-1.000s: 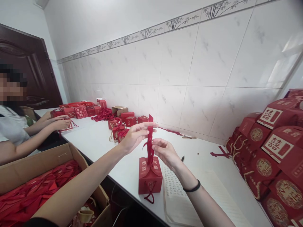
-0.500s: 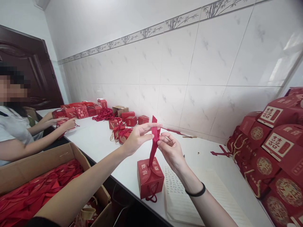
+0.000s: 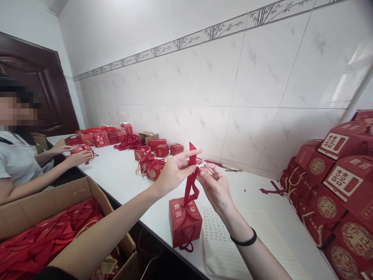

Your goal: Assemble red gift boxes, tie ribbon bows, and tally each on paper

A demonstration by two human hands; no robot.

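Observation:
A small red gift box [image 3: 185, 223] with gold lettering and a dark red cord handle stands near the table's front edge. From its top rises a red ribbon [image 3: 190, 182]. My left hand [image 3: 175, 171] pinches the ribbon above the box between thumb and fingers, and one ribbon end sticks up past the fingers. My right hand [image 3: 214, 184], with a black band on its wrist, is closed at the ribbon's other strand, fingertips pinched together beside my left thumb. A loop of ribbon bends out to the right just above the box lid.
An open notebook [image 3: 233, 241] lies right of the box. Red boxes are stacked high at the right [image 3: 329, 190]. More boxes [image 3: 154, 153] and a ribbon pile [image 3: 128, 142] stand farther left. A carton [image 3: 87, 186] holds red ribbons. A co-worker's hands [image 3: 78, 157] hold a box.
The two ribbon strands have come apart, and a loop now bends out above the lid. My right hand has shifted slightly right and down. The co-worker's box has turned.

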